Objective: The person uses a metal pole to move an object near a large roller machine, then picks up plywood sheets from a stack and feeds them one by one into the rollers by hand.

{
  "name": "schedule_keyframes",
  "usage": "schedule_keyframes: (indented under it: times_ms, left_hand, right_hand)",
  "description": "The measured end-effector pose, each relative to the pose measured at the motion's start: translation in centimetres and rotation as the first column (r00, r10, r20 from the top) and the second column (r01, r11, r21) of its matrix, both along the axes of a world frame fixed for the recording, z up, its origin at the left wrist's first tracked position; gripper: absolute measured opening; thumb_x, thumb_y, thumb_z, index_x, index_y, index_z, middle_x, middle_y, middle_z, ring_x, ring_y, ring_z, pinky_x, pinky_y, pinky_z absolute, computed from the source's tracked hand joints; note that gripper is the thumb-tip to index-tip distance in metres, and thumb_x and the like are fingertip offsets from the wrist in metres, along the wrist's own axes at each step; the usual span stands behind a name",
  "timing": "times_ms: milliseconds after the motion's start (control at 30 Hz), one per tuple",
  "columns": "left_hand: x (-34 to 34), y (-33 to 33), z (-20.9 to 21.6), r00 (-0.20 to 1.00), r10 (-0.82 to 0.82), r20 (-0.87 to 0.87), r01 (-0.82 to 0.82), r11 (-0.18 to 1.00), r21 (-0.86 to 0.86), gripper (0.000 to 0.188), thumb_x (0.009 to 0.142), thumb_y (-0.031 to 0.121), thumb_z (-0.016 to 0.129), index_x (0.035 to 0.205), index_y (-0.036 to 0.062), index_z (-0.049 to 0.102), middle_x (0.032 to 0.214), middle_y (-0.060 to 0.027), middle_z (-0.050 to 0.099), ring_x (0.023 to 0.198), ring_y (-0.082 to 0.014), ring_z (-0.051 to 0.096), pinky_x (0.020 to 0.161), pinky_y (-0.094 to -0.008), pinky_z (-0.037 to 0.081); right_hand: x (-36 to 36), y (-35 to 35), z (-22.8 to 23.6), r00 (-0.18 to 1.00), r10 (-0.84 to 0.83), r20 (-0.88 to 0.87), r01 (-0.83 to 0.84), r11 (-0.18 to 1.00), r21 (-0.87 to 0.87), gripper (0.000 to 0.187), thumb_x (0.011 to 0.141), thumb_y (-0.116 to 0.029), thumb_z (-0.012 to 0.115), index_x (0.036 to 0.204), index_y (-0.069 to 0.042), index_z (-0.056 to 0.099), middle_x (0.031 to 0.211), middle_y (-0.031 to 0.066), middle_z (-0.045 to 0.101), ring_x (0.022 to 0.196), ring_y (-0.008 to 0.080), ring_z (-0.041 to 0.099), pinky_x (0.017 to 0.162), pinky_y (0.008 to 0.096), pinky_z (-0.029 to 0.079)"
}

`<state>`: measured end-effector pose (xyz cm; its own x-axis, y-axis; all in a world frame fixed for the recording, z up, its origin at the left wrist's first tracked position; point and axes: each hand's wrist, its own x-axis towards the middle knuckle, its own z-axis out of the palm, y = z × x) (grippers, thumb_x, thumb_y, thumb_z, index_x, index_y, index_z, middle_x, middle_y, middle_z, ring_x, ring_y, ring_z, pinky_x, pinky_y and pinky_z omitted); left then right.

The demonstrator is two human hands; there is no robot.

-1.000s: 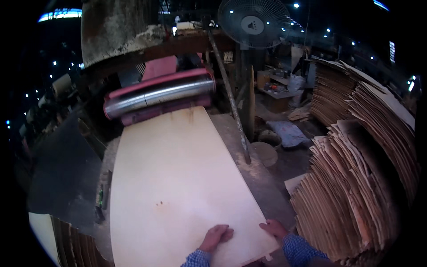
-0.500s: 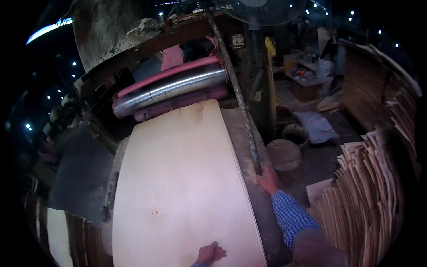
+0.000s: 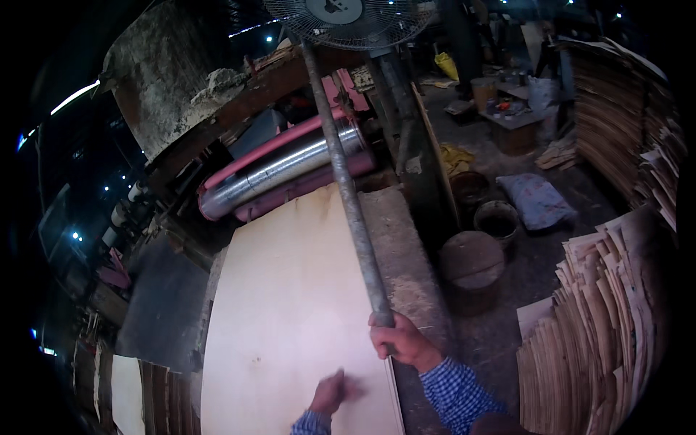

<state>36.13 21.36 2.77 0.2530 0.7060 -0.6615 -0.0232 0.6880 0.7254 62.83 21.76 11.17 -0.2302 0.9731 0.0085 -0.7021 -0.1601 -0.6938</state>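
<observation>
My right hand [image 3: 407,342] is closed around the lower end of a long, worn metal pole [image 3: 341,167]. The pole slants up and away past the rollers toward a fan. Below it lies a stack of pale wood veneer sheets [image 3: 283,290], long and flat, its right edge under my right hand. My left hand [image 3: 332,393] is over the near part of the top sheet, thumb apart from the fingers, holding nothing. Its fingers are blurred, and whether it touches the sheet I cannot tell. Beyond the stack's far end sits a shiny metal roller [image 3: 290,163] between pink rollers.
A wire-caged fan [image 3: 348,22] stands above the machine. On the right are a round-topped drum [image 3: 471,259], a bucket [image 3: 497,220], a filled sack [image 3: 535,201] and tall veneer stacks [image 3: 580,341]. More sheets [image 3: 128,395] stand at the lower left.
My right hand has swung the pole's lower end left, from beside the stack to over its right edge. My left hand has risen slightly from the lower edge. The whole view has shifted.
</observation>
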Motion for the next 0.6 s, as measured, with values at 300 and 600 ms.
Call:
schedule_keyframes:
  times_ms: [300, 600]
  left_hand:
    - [18.9, 10.5, 6.8, 0.778, -0.169, 0.606, 0.039, 0.975, 0.221, 0.047, 0.096, 0.047, 0.04, 0.119, 0.006, 0.046, 0.094, -0.008, 0.059, 0.081, -0.0207, 0.059, 0.068, -0.0348, 0.05]
    - [18.7, 7.8, -3.6, 0.47, 0.019, 0.882, 0.262, 0.952, -0.16, 0.03, 0.094, 0.038, 0.05, 0.104, 0.0103, 0.051, 0.071, 0.0003, 0.045, 0.061, -0.0146, 0.044, 0.057, -0.0311, 0.043]
  right_hand:
    - [-5.8, -33.9, -8.3, 0.403, 0.266, 0.876, 0.578, 0.668, -0.469, 0.036, 0.084, -0.03, 0.062, 0.108, -0.003, 0.057, 0.089, 0.0188, 0.064, 0.086, 0.0328, 0.062, 0.074, 0.043, 0.048]
    - [-6.2, -35.6, -11.1, 0.637, 0.15, 0.756, 0.591, 0.535, -0.604, 0.048, 0.081, -0.033, 0.065, 0.114, 0.0, 0.054, 0.098, 0.0234, 0.061, 0.093, 0.0372, 0.059, 0.08, 0.0431, 0.046]
